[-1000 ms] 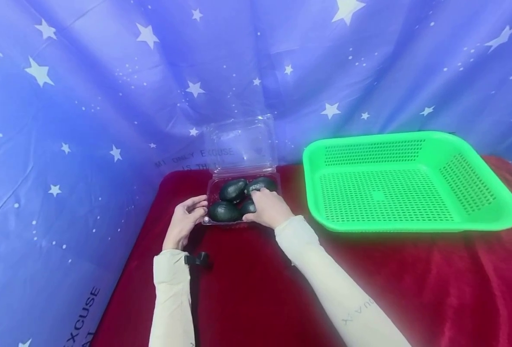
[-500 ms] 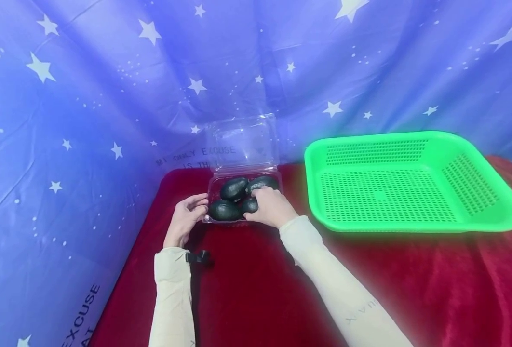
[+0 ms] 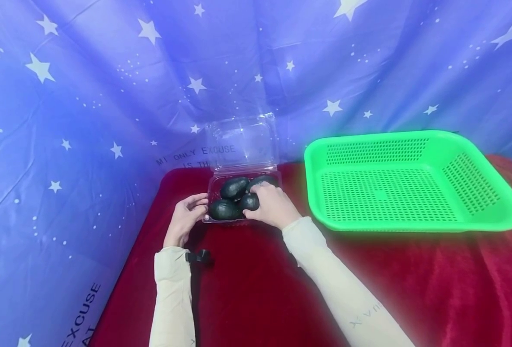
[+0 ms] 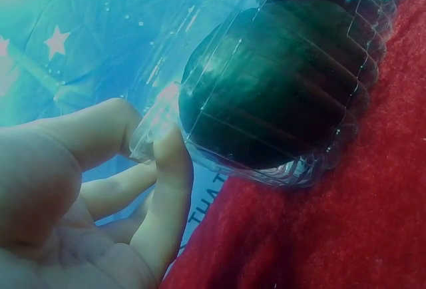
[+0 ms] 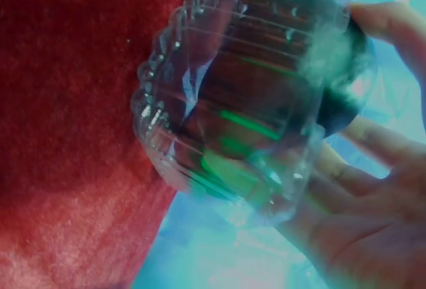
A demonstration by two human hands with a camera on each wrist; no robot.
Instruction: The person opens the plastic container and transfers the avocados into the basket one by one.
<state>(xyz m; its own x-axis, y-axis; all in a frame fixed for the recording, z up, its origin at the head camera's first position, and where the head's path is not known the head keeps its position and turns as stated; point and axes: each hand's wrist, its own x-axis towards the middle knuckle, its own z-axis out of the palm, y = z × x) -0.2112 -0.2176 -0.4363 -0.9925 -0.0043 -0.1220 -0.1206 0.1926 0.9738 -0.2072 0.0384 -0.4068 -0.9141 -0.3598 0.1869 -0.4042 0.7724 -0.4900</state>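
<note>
Several dark green avocados, including one at the front left and one at the back, lie in a clear plastic clamshell box. Its hinged lid stands up at the back. My left hand pinches the box's left rim between thumb and finger, as the left wrist view shows close up. Inside the front right corner, my right hand grips another avocado, thumb toward the front and fingers over the far side. That hand partly covers the back right avocado.
A green perforated plastic basket stands to the right of the box on the red cloth. Blue star-print fabric hangs behind and along the left side. A black strap sits at the left wrist.
The avocado in my right hand has risen and tipped slightly, so its rounded end shows more. My right hand has shifted a little to the right; my left hand stays at the rim.
</note>
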